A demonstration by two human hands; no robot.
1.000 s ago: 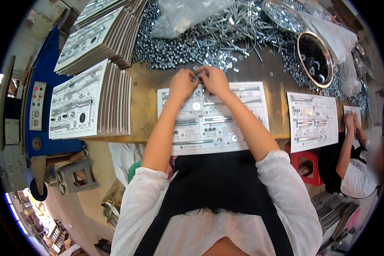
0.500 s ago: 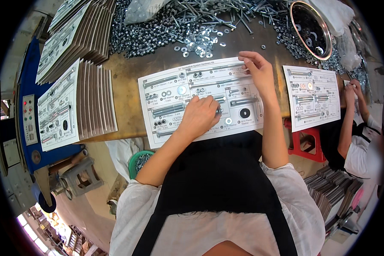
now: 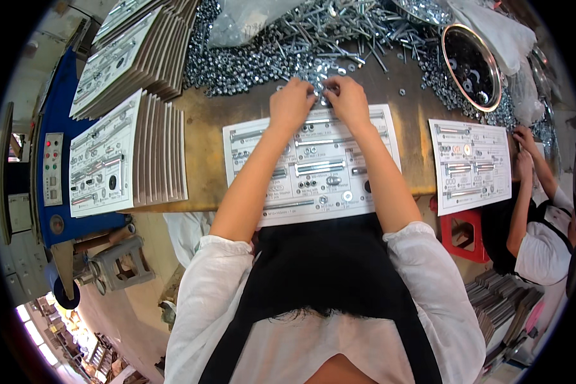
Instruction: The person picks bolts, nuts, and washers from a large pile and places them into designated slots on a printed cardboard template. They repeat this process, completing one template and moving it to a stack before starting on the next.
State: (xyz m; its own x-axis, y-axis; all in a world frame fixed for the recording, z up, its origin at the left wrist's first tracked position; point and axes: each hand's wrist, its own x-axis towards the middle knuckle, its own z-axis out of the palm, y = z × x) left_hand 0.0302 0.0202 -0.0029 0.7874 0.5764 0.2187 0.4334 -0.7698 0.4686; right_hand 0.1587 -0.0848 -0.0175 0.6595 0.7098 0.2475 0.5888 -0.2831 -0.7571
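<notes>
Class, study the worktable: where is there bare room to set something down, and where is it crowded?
Bare tabletop shows between the nearest card stack and the middle card, and between the middle card and the right card. The far side is crowded with a hardware pile, with the left hand and right hand at its near edge.

A grey stool (image 3: 107,265) stands on pale floor (image 3: 118,320) (bright window (image 3: 36,334) beyond).
</notes>
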